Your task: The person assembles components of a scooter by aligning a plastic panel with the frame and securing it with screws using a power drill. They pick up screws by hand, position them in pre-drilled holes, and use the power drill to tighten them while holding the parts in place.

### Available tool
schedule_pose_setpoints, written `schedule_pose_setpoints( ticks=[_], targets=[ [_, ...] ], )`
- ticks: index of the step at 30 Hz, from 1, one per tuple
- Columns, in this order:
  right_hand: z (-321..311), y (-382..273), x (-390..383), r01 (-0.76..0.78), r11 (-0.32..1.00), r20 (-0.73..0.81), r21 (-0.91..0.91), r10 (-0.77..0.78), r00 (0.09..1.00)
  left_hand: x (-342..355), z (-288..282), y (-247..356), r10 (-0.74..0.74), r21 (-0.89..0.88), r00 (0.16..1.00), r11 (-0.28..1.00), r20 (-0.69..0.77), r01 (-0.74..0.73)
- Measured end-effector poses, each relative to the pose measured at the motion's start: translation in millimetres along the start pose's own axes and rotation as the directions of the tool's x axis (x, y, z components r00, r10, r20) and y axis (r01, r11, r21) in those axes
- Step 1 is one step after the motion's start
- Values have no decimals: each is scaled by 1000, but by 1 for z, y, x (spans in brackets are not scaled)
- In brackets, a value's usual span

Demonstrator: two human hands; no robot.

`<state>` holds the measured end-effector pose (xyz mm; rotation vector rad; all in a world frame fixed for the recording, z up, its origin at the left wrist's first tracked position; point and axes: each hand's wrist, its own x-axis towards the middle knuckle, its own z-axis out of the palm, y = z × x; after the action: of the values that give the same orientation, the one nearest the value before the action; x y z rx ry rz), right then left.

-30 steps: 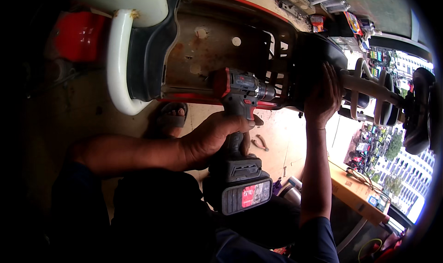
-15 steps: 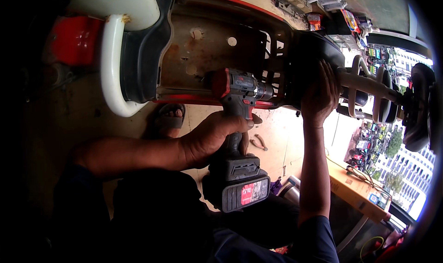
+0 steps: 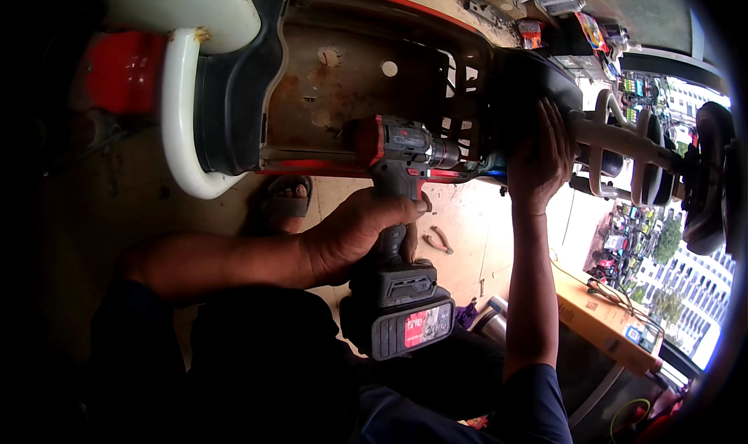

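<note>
My left hand [image 3: 354,230] grips the handle of a black and red cordless drill [image 3: 401,218], its battery pack hanging low near my lap. The drill's nose points right, against the lower edge of an upturned scooter body [image 3: 351,70] with a rusty brown underside and a red rim. My right hand [image 3: 541,160] presses flat against the dark panel [image 3: 530,78] at the scooter's right end, fingers spread upward. Whether the drill bit touches a screw is hidden.
A white curved grab rail [image 3: 181,125] and a red tail light [image 3: 117,70] sit at the left. A sandalled foot [image 3: 284,202] rests on the tiled floor below the scooter. Pliers [image 3: 438,240] lie on the floor. A cardboard box [image 3: 600,319] stands at the right.
The view has shifted slightly. Both hands keep their holds, and the drill stays against the scooter's lower edge.
</note>
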<state>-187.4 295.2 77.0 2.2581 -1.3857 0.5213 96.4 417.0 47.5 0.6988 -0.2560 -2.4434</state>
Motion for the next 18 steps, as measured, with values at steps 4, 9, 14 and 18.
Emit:
schedule_pose_setpoints(
  ticks=[4, 9, 14, 18],
  targets=[
    [3, 0, 0, 4, 1000, -1, -6, -4, 1000, 0, 0, 0, -10, -5, 1000, 1000, -19, 10],
    [3, -1, 0, 1, 1000, 0, -3, -1, 1000, 3, 4, 1, -13, 9, 999, 1000, -44, 13],
    [2, 0, 0, 3, 1000, -3, 3, -3, 1000, 5, 5, 0, 17, 57, 998, 998, -55, -14],
    [1, -2, 1, 9, 1000, -5, 1, -9, 1000, 1, 10, 11, -62, 103, 995, 992, -80, 70]
  ],
)
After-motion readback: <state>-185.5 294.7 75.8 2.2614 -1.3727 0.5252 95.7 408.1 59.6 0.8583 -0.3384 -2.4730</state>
